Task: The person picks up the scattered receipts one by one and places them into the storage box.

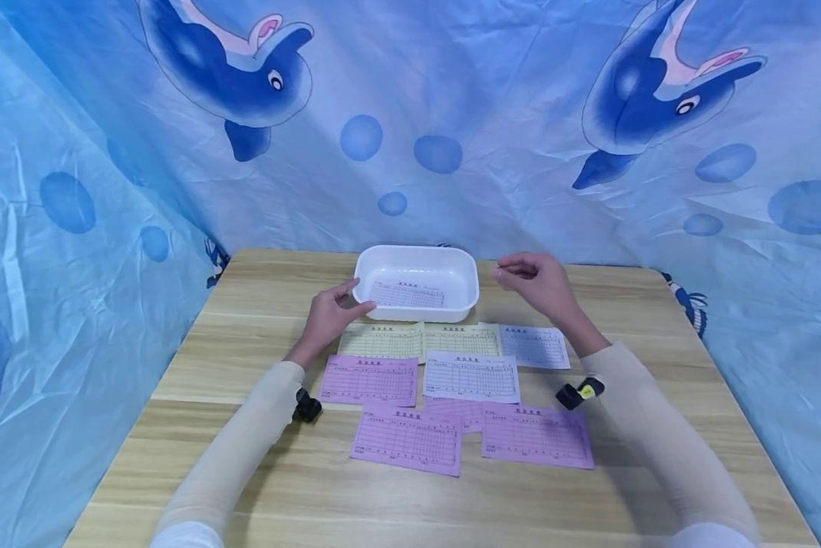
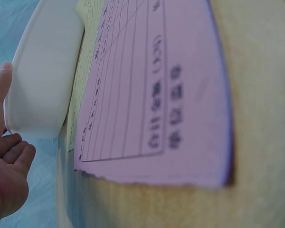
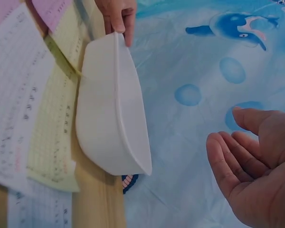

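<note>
A white plastic tub (image 1: pixel 424 313) stands at the back of the table with a printed form slip (image 1: pixel 410 295) lying in it. My left hand (image 1: pixel 328 313) holds the tub's left end, thumb at the front corner of the rim. To the right of the tub, my right hand (image 1: pixel 542 285) is raised with loosely bent fingers; the right wrist view shows the palm (image 3: pixel 261 175) with nothing in it. Nearer lie pale yellow slips (image 1: pixel 383 341), a white slip (image 1: pixel 472 377) overlapping others, a bluish-white slip (image 1: pixel 535 347) and several pink slips (image 1: pixel 407 440).
The wooden table (image 1: pixel 300 487) is bordered at the back and sides by a blue curtain (image 1: pixel 506 198) printed with dolphins. The tub stands close to the table's back edge. Dark wrist cameras (image 1: pixel 307 406) sit on both forearms.
</note>
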A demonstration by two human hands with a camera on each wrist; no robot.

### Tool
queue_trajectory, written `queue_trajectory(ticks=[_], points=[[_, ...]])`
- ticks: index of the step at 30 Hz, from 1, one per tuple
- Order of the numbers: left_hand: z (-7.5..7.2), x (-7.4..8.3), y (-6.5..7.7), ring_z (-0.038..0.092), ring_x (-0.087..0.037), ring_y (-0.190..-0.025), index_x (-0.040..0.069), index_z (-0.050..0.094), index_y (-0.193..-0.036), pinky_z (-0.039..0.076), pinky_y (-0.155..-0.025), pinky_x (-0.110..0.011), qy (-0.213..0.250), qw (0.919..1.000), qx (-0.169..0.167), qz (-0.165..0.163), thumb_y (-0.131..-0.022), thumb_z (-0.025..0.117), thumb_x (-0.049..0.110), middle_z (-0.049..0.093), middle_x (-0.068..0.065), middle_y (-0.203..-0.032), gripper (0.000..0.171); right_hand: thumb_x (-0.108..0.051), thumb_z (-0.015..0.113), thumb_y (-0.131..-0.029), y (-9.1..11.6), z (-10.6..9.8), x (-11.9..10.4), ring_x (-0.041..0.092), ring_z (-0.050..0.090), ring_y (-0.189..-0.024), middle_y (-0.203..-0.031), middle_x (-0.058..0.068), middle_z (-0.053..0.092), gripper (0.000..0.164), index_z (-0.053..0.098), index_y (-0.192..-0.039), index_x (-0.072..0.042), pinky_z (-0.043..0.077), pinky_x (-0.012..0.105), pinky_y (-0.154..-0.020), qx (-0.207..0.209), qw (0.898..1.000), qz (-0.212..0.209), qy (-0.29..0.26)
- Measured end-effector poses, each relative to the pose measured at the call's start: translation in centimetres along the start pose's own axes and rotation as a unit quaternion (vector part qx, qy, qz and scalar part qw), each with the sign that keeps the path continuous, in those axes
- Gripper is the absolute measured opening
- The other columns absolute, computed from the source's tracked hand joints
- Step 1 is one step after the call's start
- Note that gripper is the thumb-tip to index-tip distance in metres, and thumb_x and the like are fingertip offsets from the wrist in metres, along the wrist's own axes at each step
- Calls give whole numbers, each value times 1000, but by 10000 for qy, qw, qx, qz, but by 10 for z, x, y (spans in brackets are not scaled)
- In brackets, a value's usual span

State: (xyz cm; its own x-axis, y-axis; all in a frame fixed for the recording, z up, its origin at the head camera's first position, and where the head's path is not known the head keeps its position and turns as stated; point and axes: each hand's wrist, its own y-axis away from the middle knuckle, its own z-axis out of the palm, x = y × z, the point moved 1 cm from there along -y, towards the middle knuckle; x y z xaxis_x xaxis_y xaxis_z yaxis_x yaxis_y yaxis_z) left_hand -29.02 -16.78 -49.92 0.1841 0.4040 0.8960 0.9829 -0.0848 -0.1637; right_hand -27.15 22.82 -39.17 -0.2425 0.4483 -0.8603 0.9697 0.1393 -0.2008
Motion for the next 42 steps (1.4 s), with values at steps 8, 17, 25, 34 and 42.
queue_trajectory(ticks=[8,17,25,34,42], points=[[-1,-2,1,59,-33,-130,7,54,-147,51,-107,-49,45,10000,10,31,-81,85,49,53,-13,-151,84,-33,76,-94,35,-6,17,8,73,-88,-110,16,76,41,72,-119,-1,60,19,-76,-71,9995,114,275],[0,-1,1,57,-30,-134,10,53,-148,49,-109,-47,105,9999,66,110,-81,84,51,51,-12,-153,85,-29,80,-92,63,4,45,16,73,-93,-112,14,75,40,72,-121,-3,59,19,-76,-131,9972,625,378],[-1,-1,0,53,-31,-138,10,53,-148,45,-113,-48,156,9998,27,82,-83,84,47,50,-10,-154,81,-30,82,-89,86,11,67,24,73,-98,-114,12,75,40,73,-120,-6,58,20,-77,-203,9923,1062,600],[0,-1,-1,52,-31,-138,10,53,-148,45,-113,-47,165,9999,-8,9,-83,84,48,49,-10,-155,82,-32,83,-87,103,17,85,22,71,-96,-116,9,73,45,72,-122,-8,58,30,-81,-376,9872,1340,784],[2,-1,1,50,-33,-139,9,53,-149,44,-113,-49,201,9998,-52,75,-84,84,46,48,-10,-155,81,-26,84,-86,110,21,92,22,73,-95,-113,10,75,43,71,-122,-8,58,26,-77,-390,9865,1454,651]])
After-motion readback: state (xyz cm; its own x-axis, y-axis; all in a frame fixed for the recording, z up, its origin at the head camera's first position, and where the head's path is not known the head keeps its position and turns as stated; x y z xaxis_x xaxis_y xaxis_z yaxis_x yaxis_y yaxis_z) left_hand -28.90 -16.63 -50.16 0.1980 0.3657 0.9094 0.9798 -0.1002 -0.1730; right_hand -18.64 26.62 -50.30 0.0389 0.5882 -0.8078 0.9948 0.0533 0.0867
